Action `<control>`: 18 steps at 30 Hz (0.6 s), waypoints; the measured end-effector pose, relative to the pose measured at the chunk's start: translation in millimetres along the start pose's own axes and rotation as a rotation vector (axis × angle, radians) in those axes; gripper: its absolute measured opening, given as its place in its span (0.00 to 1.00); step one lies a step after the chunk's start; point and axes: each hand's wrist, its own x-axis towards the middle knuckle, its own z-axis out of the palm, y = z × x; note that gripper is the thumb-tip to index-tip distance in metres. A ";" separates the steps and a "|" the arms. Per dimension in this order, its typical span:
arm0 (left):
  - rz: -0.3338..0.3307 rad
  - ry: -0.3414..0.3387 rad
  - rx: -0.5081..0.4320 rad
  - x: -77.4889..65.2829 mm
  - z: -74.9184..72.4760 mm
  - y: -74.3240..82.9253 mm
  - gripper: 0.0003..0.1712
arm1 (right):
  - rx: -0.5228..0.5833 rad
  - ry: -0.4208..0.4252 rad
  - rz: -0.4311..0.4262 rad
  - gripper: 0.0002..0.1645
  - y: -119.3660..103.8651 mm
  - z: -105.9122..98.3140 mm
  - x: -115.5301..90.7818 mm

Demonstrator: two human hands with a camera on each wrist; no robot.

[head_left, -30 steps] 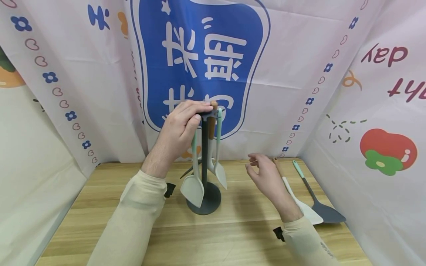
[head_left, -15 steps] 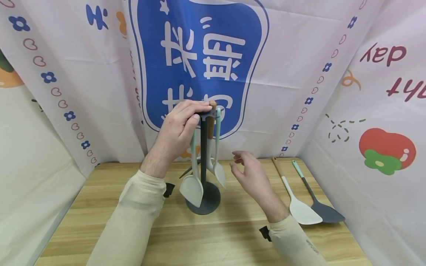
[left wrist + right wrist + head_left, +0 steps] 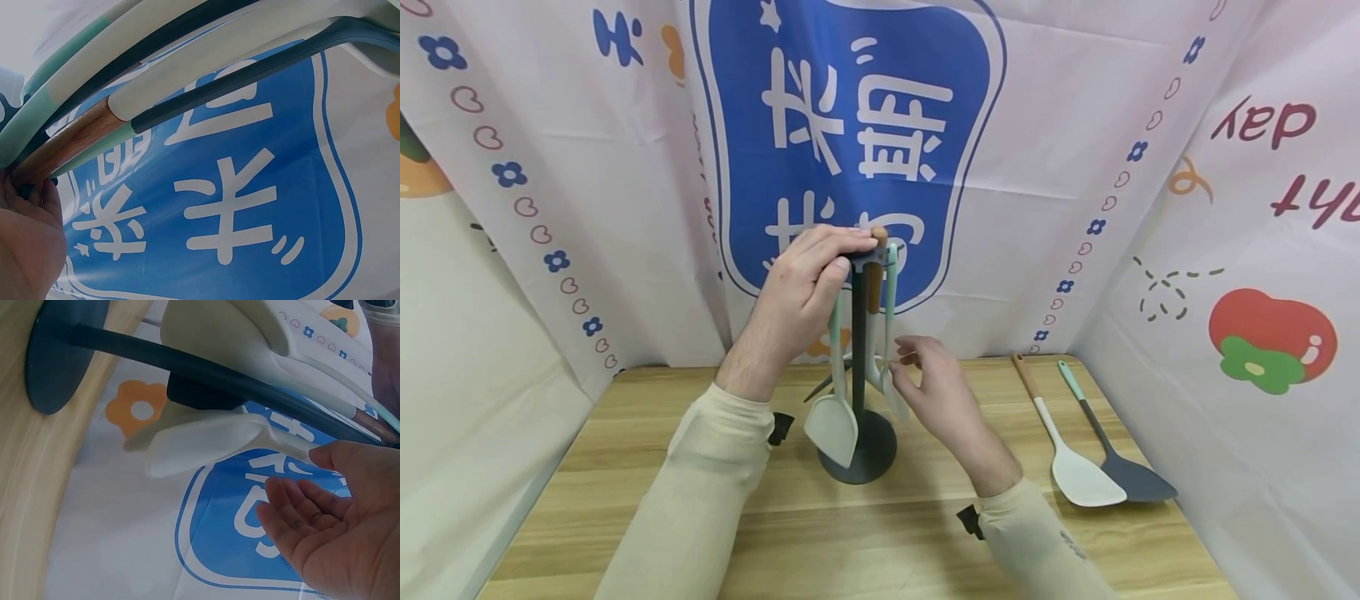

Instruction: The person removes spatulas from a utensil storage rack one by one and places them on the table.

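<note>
A dark grey utensil stand (image 3: 859, 350) with a round base stands upright on the table. My left hand (image 3: 797, 283) holds its top, fingers laid over the hub and thumb at the near side. On it hang a pale turner (image 3: 833, 425), a wooden-handled white utensil (image 3: 876, 287) and a mint-handled utensil (image 3: 891, 292) with a pale, spoon-like head (image 3: 206, 447); others are partly hidden. My right hand (image 3: 938, 387) is at the stand's right. In the right wrist view its thumb (image 3: 328, 456) meets or nearly meets the spoon-like utensil's neck, with the other fingers loosely curled and apart from it.
On the wooden table (image 3: 700, 467), at the right, lie a white turner (image 3: 1082, 479) with a wooden handle and a dark grey turner (image 3: 1138, 479) with a mint handle. A printed cloth (image 3: 1037, 167) hangs close behind the stand, with more cloth at both sides.
My right hand has moved left, from beside the two lying turners to the hanging mint-handled utensil. The left hand has stayed on the stand's top.
</note>
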 end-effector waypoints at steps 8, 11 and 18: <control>0.004 0.001 0.000 0.1 0.2 -1.0 0.27 | 0.077 -0.005 -0.037 0.20 -6.3 10.2 7.5; 0.005 0.003 0.001 0.0 0.4 -1.6 0.27 | 0.086 0.001 -0.042 0.16 -8.4 13.3 9.7; 0.009 0.005 0.003 -0.2 0.5 -2.6 0.27 | 0.133 0.028 -0.015 0.12 -10.7 17.5 10.5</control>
